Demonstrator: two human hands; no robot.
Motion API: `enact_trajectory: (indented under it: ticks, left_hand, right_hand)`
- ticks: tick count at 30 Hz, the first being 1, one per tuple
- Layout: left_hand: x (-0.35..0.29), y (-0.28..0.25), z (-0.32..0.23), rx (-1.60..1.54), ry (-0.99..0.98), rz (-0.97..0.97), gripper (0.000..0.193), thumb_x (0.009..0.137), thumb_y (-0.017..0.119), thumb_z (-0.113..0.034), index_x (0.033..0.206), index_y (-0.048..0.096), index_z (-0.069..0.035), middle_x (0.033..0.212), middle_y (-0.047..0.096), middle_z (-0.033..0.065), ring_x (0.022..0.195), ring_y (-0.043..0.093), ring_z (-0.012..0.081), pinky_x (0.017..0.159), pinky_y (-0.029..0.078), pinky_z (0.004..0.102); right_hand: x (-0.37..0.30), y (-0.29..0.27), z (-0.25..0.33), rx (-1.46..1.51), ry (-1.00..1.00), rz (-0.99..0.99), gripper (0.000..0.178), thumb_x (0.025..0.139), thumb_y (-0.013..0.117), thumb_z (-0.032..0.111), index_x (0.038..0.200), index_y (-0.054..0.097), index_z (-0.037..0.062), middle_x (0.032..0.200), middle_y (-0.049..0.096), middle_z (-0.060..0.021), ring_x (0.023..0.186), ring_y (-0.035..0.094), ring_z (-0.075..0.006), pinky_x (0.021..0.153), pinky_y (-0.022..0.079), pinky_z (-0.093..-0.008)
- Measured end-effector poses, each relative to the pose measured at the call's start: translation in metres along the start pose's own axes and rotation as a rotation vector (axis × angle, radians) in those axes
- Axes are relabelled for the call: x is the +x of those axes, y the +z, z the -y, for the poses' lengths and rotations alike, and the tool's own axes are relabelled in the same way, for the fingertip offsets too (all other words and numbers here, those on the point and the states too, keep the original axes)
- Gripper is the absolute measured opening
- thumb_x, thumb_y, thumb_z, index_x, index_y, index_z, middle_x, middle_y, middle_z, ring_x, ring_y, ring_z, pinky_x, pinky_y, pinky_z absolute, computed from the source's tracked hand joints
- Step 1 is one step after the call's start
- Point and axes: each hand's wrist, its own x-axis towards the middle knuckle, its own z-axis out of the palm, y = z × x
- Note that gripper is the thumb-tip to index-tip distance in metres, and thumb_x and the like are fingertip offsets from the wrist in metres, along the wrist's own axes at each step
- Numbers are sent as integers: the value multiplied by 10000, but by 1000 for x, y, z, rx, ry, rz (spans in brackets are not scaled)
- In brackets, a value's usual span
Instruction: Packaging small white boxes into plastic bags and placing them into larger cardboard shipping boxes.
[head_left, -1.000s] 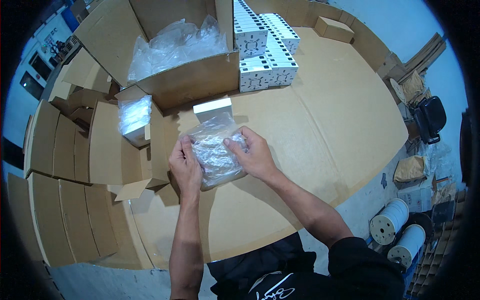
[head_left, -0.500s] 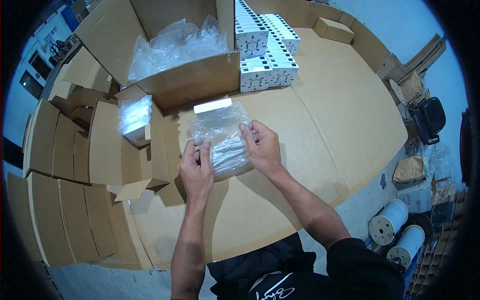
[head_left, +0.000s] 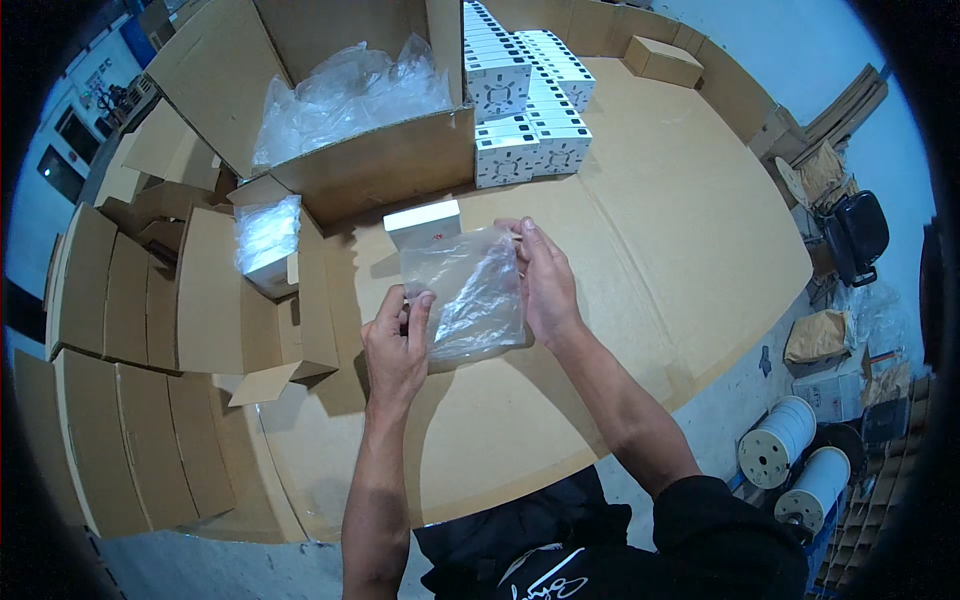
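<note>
A clear plastic bag (head_left: 466,295) is stretched flat between my hands above the cardboard-covered table. My left hand (head_left: 395,345) pinches its left edge between thumb and fingers. At the upper right corner of the bag, my right hand (head_left: 548,285) holds the edge, its fingers partly hidden by the thumb. Just behind the bag stands a small white box (head_left: 423,221), its lower part covered by the plastic. To the left, an open carton (head_left: 318,300) contains white boxes wrapped in clear plastic (head_left: 268,232).
A large open carton (head_left: 375,170) full of loose clear bags (head_left: 350,100) stands at the back. Beside it are stacked white printed boxes (head_left: 535,150). A small brown box (head_left: 663,61) sits at the far right. Cable spools (head_left: 778,440) stand on the floor at right.
The bag has been spread flatter and shifted slightly right, uncovering more of the white box behind it. My right hand has moved a little right and up along the bag's edge.
</note>
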Motion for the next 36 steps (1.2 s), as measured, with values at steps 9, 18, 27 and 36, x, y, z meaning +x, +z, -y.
enact_trajectory:
  ticks: [9,18,27,36]
  left_hand:
    - [8,-1,5,-323,-167,-167,253,1063,577,-245,975,641,-17,782,614,-21,673,522,59,598,430,243]
    - [11,-1,5,-120,-90,-219,323,1091,517,-296,971,650,-28,722,506,-38,646,439,56,572,370,235]
    - [14,0,13,-95,5,-287,341,1095,504,-300,957,652,-26,767,553,-3,717,496,56,578,401,232]
    - [10,-7,9,-580,-278,10,339,954,717,-109,1235,549,-19,1018,690,79,895,647,90,650,525,236]
  right_hand:
    - [-20,16,-18,-702,-256,46,309,1090,514,274,956,642,26,685,586,8,557,521,-46,521,435,-229]
    - [-12,15,-17,-283,-69,70,219,1038,612,220,978,666,17,809,649,17,638,571,-54,545,459,-243]
    - [-24,23,-30,-780,-354,12,363,1058,556,250,828,568,-31,612,538,-121,565,511,-154,549,420,-370]
    - [-22,19,-24,-773,-326,-7,330,1052,579,248,862,634,-16,669,603,-78,627,530,-109,577,434,-345]
